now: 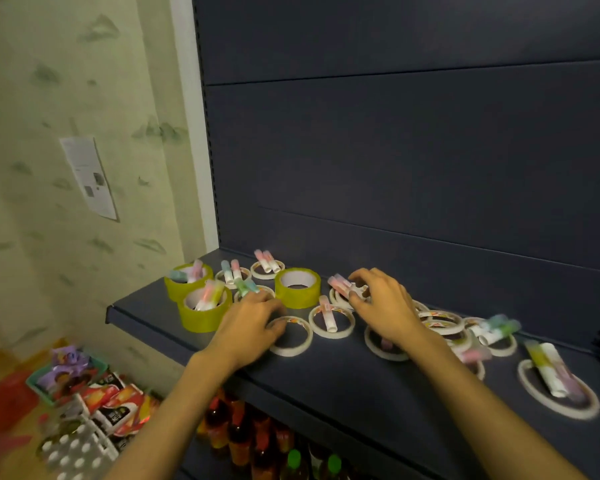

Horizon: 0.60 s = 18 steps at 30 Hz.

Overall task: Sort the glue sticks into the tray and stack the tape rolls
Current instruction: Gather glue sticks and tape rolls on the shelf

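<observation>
Shelf (326, 372): yellow tape rolls (201, 311) far left, glue sticks standing in two. Left hand (248, 329) over a white tape ring (291, 336), fingers curled on its rim. Right hand (381, 306) pinches a pink glue stick (338, 285) at another ring. More rings and glue sticks (551, 372) lie right.
</observation>
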Motion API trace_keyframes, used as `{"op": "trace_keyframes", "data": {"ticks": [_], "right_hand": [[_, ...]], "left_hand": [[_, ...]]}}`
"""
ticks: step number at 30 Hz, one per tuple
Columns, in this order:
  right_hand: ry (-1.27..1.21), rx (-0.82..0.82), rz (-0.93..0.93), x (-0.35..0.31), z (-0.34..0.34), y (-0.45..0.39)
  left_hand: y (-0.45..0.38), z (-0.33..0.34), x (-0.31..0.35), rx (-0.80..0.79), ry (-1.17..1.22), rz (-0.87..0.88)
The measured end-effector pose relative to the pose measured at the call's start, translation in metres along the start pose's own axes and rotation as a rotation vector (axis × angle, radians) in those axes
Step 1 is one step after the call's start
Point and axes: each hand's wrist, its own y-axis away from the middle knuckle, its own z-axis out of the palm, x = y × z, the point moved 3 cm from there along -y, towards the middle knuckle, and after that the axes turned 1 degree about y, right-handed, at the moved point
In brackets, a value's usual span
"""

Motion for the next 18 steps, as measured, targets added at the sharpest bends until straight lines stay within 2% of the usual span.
{"op": "trace_keyframes", "data": {"ticks": [8,12,18], "right_hand": [[0.059,0.027,0.203,-0.021,0.032,0.005],[0.047,0.03,0.267,-0.036,0.044,0.007],[0.056,-0.002,0.38,-0.046,0.065,-0.002]], "left_hand": [[0.001,0.035,-0.012,-0.16,0.045,0.272],[0.002,0.035,-0.013,-0.116,0.033,0.352],[0.002,0.023,-0.034,0.049,0.173,0.307]]}}
